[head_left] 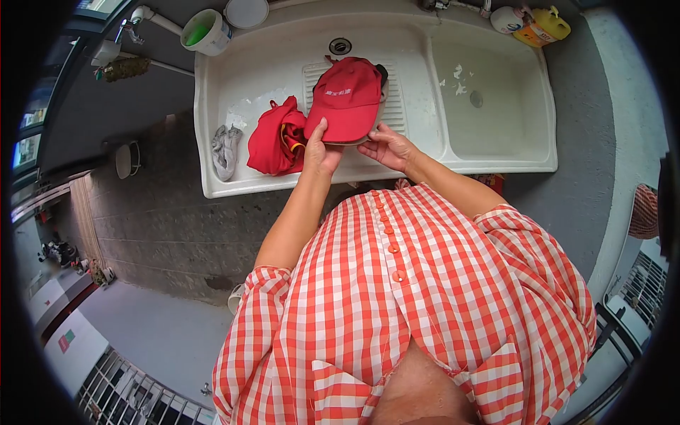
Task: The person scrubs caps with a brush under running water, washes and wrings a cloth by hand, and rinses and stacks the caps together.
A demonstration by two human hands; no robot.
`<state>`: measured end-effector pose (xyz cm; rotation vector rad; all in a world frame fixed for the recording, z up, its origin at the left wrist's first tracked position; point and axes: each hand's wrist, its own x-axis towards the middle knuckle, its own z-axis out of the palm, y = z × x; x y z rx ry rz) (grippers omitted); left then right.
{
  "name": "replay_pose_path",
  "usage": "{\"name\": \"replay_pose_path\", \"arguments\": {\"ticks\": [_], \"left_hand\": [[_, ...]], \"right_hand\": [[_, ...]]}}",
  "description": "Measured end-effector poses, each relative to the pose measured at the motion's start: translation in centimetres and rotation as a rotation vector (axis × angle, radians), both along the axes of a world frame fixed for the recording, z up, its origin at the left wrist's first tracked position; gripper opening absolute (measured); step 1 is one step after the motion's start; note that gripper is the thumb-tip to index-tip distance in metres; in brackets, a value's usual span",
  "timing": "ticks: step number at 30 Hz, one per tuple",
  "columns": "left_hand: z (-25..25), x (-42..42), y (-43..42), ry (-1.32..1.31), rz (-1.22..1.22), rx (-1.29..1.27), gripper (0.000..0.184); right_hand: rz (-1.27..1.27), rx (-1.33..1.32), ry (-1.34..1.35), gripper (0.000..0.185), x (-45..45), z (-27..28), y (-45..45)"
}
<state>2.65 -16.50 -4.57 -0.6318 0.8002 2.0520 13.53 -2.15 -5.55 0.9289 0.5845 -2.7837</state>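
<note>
A red baseball cap with white lettering on its front is held above the ribbed washboard part of the white sink. My left hand grips the left side of its brim, thumb on top and fingers underneath. At the right edge of the brim, my right hand pinches with thumb and fingers. Beige and dark edges show beneath the red cap, perhaps more caps; most of that is hidden. Left of the cap lies a bunched red cloth with yellow trim. A wet grey cloth rests at the sink's left end.
The white double sink has a drain at the back and a second basin on the right. A bucket with something green inside stands at the back left. A yellow jug and a white bottle stand back right.
</note>
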Motion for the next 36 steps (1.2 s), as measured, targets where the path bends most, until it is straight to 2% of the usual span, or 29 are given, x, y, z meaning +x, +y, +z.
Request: {"name": "replay_pose_path", "arguments": {"ticks": [1, 3, 4, 5, 6, 7, 8, 10, 11, 13, 14, 16, 18, 20, 22, 24, 25, 26, 28, 30, 31, 32, 33, 34, 35, 36], "left_hand": [[0.6, -1.2, 0.3, -0.024, 0.033, 0.036, 0.046], [2.9, -3.2, 0.1, 0.082, -0.021, 0.036, 0.040], [4.7, -4.2, 0.1, 0.171, -0.082, 0.030, 0.035], [6.8, -5.0, -0.5, 0.193, -0.120, 0.018, 0.028], [7.9, -5.6, -1.2, 0.238, -0.166, -0.006, 0.039], [9.2, -5.9, -1.8, 0.260, -0.198, 0.006, 0.039], [10.3, -5.8, -2.3, 0.283, -0.232, 0.017, 0.039], [10.9, -5.1, -2.9, 0.353, -0.303, 0.014, 0.042], [11.2, -4.6, -3.3, 0.415, -0.363, 0.016, 0.045], [11.7, -2.9, -3.2, 0.438, -0.444, 0.010, 0.050], [11.6, -2.1, -3.0, 0.418, -0.461, 0.007, 0.049], [11.2, -1.8, -2.7, 0.385, -0.453, 0.035, 0.050], [10.1, -1.8, -3.3, 0.086, -0.389, 0.086, 0.049], [10.6, -1.7, -3.4, 0.078, -0.326, 0.136, 0.048], [11.0, -1.5, -3.5, 0.060, -0.160, 0.042, 0.046], [11.0, -1.8, -3.7, 0.071, -0.105, -0.028, 0.046], [10.8, -2.1, -3.8, 0.104, -0.106, -0.051, 0.045], [10.6, -2.4, -4.0, 0.138, -0.106, -0.072, 0.044], [11.6, -2.5, -3.7, 0.196, -0.131, -0.100, 0.043], [12.9, -1.5, -2.6, 0.705, -0.234, -0.293, 0.041], [13.4, -0.8, -2.3, 0.889, -0.365, -0.443, 0.041], [14.0, -0.1, -1.5, 1.195, -0.495, -0.597, 0.041], [14.1, 0.0, -1.0, 1.283, -0.634, -0.675, 0.039], [14.3, 0.0, -0.5, 1.365, -0.779, -0.750, 0.037], [14.8, -0.1, -0.2, 1.365, -0.776, -0.750, 0.037], [15.9, -0.1, 0.2, 1.522, -0.903, -0.713, 0.034]], "right_hand": [[0.004, 0.004, 0.015, 0.035, -0.3, 0.2, 0.3], [0.110, -0.277, 0.092, 0.056, -0.8, 0.8, 1.4], [0.108, -0.273, 0.102, 0.056, -1.2, 1.4, 1.9], [0.020, -0.305, 0.056, 0.067, -1.8, 2.2, 2.5], [-0.072, -0.341, 0.003, 0.079, -2.4, 2.8, 3.4], [-0.085, -0.328, 0.008, 0.088, -3.2, 3.5, 4.3], [-0.094, -0.332, 0.021, 0.088, -4.0, 4.2, 5.2], [-0.105, -0.349, 0.394, 0.077, -5.6, 6.5, 6.4], [-0.113, -0.352, 0.398, 0.077, -6.4, 6.1, 6.9], [-0.292, -0.253, 0.375, 0.060, -8.2, 5.6, 8.2], [-0.299, -0.250, 0.381, 0.060, -8.3, 5.6, 8.7], [-0.241, -0.235, 0.433, 0.044, -8.6, 6.1, 9.4], [-0.204, -0.197, 0.419, 0.045, -9.3, 5.7, 10.1], [-0.149, -0.071, 0.385, 0.044, -11.1, 5.7, 10.6], [-0.116, -0.080, 0.382, 0.040, -12.1, 6.9, 10.2], [0.063, 0.326, 0.377, 0.039, -12.4, 9.0, 10.1], [0.156, 0.519, 0.466, 0.035, -12.4, 11.9, 8.5], [0.304, 0.830, 0.484, 0.035, -13.1, 10.0, 7.9], [0.409, 1.272, 0.484, 0.035, -13.5, 9.3, 5.8], [0.384, 1.210, 0.384, 0.038, -13.5, 7.9, 5.6], [0.370, 1.117, 0.303, 0.040, -14.1, 5.5, 6.2], [0.354, 1.022, 0.221, 0.041, -14.5, 3.5, 6.4], [0.408, 1.148, 0.192, 0.042, -14.6, 2.8, 6.1], [0.416, 1.144, 0.191, 0.042, -14.6, 2.1, 6.2], [0.683, 1.277, 0.303, 0.037, -14.7, 1.6, 6.7], [0.960, 1.397, 0.415, 0.031, -14.6, 1.4, 7.0]]}}
